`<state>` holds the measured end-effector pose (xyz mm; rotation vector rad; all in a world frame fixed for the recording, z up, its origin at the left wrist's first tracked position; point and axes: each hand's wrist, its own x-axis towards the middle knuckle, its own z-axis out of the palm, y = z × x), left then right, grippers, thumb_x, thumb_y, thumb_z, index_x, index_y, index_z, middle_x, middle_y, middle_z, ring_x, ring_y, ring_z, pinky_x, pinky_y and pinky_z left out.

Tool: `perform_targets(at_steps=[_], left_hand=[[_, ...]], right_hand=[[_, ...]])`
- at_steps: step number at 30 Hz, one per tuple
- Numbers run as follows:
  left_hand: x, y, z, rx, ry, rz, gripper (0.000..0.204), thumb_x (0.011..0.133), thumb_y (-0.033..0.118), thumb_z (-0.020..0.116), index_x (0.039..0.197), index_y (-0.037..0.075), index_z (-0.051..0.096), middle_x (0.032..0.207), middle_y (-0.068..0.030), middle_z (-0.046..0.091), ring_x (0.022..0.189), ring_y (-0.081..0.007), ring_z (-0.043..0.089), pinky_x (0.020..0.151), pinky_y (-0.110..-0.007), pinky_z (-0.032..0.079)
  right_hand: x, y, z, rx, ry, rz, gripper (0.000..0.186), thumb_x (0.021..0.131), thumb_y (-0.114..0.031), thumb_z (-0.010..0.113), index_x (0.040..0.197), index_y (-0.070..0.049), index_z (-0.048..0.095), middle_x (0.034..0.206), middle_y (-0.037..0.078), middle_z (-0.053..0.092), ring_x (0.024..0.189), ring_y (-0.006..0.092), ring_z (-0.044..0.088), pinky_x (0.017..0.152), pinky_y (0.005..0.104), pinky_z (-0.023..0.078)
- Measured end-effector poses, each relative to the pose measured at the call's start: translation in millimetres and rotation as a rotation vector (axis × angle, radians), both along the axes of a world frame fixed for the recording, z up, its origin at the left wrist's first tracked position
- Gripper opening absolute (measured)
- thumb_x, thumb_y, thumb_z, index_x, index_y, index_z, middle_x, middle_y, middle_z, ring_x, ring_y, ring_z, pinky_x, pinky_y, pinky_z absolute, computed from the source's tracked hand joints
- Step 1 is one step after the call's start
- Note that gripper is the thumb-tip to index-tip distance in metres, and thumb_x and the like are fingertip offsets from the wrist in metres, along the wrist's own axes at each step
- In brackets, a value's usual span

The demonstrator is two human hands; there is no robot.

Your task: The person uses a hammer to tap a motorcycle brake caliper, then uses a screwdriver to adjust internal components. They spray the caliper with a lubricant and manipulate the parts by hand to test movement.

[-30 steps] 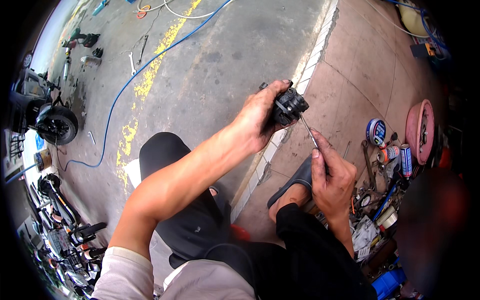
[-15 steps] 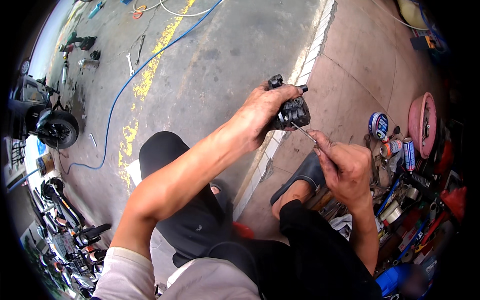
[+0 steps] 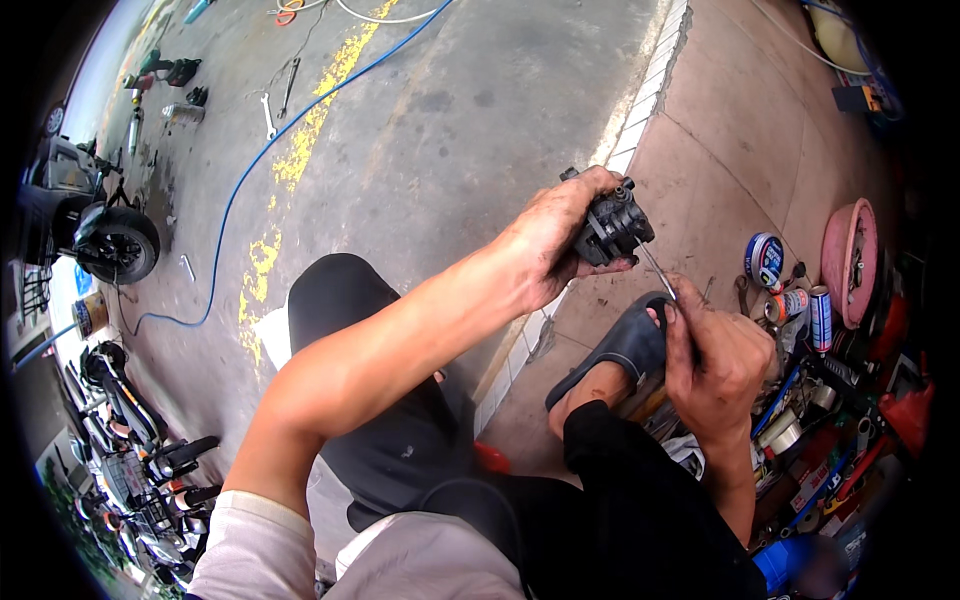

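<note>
A small black mechanical part with ports and fittings is gripped in my left hand, thumb along its upper side and fingers curled beneath, above the border between grey concrete and reddish tiles. A thin metal rod, perhaps a screwdriver, is pinched by my right hand below and to the right, its far end meeting the part's lower right side; its handle end is hidden by my fingers. My sandalled foot rests on the tiles beside my right hand.
Cans, a round blue tin, a pink basin and jumbled tools lie right. A blue hose, a wrench and power tools lie on the concrete. Motorbikes stand left. A yellow container is upper right.
Both hands have shifted to the right with the part and rod. The part has changed angle in my left hand, and the rod stays against it.
</note>
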<state>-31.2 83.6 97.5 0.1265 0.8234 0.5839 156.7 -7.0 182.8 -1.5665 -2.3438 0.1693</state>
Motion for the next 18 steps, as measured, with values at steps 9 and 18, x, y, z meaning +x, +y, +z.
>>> perform_targets(at_steps=[9, 18], left_hand=[[5.9, -4.4, -2.6, 0.053, 0.175, 0.028, 0.027, 0.106, 0.031, 0.06, 0.117, 0.006, 0.062, 0.102, -0.0089, 0.072, 0.093, -0.0177, 0.072, 0.075, -0.037, 0.063], [-5.2, 4.4, 9.8, 0.072, 0.269, -0.029, 0.028, 0.106, 0.03, 0.059, 0.119, 0.006, 0.064, 0.102, -0.0071, 0.071, 0.092, -0.0166, 0.071, 0.077, -0.036, 0.063]], right_hand=[[-19.7, -3.1, 5.6, -0.044, -0.086, -0.049, 0.029, 0.086, -0.003, 0.075, 0.115, 0.0, 0.077, 0.066, 0.013, 0.063, 0.054, 0.0312, 0.06, 0.054, 0.0415, 0.044], [1.7, 13.3, -10.5, -0.129, 0.133, 0.046, 0.033, 0.086, -0.002, 0.074, 0.119, -0.001, 0.076, 0.068, 0.012, 0.066, 0.056, 0.0305, 0.063, 0.054, 0.0398, 0.046]])
